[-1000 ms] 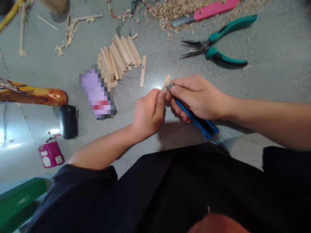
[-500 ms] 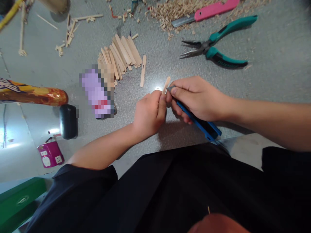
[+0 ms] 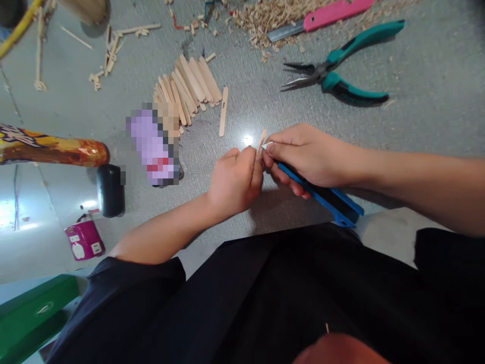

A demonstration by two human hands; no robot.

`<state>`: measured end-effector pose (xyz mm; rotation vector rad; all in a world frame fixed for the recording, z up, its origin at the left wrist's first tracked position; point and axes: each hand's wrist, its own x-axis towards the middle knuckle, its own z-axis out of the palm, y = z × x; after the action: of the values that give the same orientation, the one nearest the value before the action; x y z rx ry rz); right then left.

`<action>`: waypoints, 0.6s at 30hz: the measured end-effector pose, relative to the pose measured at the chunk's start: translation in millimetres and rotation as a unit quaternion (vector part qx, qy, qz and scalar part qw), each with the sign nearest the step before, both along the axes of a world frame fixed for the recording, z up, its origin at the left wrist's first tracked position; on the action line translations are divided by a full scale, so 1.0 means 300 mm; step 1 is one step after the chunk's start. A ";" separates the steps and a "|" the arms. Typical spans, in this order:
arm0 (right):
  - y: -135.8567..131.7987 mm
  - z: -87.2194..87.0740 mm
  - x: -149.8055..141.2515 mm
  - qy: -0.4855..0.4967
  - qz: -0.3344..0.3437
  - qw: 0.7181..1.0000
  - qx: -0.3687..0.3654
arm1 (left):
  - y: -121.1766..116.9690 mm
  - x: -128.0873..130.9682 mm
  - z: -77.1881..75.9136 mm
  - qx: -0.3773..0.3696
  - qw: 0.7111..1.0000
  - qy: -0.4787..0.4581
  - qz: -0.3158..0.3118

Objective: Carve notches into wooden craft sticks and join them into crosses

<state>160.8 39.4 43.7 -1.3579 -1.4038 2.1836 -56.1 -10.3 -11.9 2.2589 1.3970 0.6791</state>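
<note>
Pinched in my left hand (image 3: 235,179) is a wooden craft stick (image 3: 262,139), its far end sticking out past the fingers. My right hand (image 3: 306,154) is closed around a blue utility knife (image 3: 322,194), the handle slanting down toward my body. The knife's blade (image 3: 267,145) lies against the stick, close to the left thumb. The lower part of the stick is hidden by my left fingers. A single craft stick with a small slot (image 3: 224,111) lies on the table beyond my hands, near a spread pile of craft sticks (image 3: 185,88).
Long-nose pliers (image 3: 322,73) with teal handles lie open at the far right. Behind them a pink utility knife (image 3: 337,15) rests on wood shavings (image 3: 261,20). To the left are a blurred purple object (image 3: 149,144), a black case (image 3: 110,191), a snack package (image 3: 56,147) and a magenta socket adapter (image 3: 84,240).
The blade has turned and now catches the light. The knife handle's rear end has swung outward to the right, and the stick's tip sits slightly lower and more upright.
</note>
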 end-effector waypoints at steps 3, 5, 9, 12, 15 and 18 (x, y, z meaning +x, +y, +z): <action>0.010 0.004 0.010 0.010 0.020 1.000 0.007 | -0.004 0.004 0.025 -0.048 0.998 -0.044 0.004; 0.016 0.006 0.017 0.031 0.026 0.999 0.012 | -0.007 0.009 0.041 -0.079 0.993 -0.085 0.010; 0.024 0.003 0.028 0.080 0.026 0.996 0.017 | -0.015 0.023 0.053 -0.121 0.980 -0.154 0.040; 0.028 -0.004 0.033 0.118 0.023 0.993 0.017 | -0.021 0.034 0.051 -0.164 0.962 -0.211 0.053; 0.033 -0.010 0.039 0.152 0.030 0.988 0.010 | -0.024 0.040 0.048 -0.194 0.946 -0.252 0.057; 0.034 -0.016 0.041 0.183 0.035 0.983 -0.003 | -0.024 0.040 0.047 -0.188 0.948 -0.251 0.057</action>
<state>173.0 49.7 38.8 -0.8583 -1.3199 2.3299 -44.2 -17.5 2.2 1.5771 1.2729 0.8666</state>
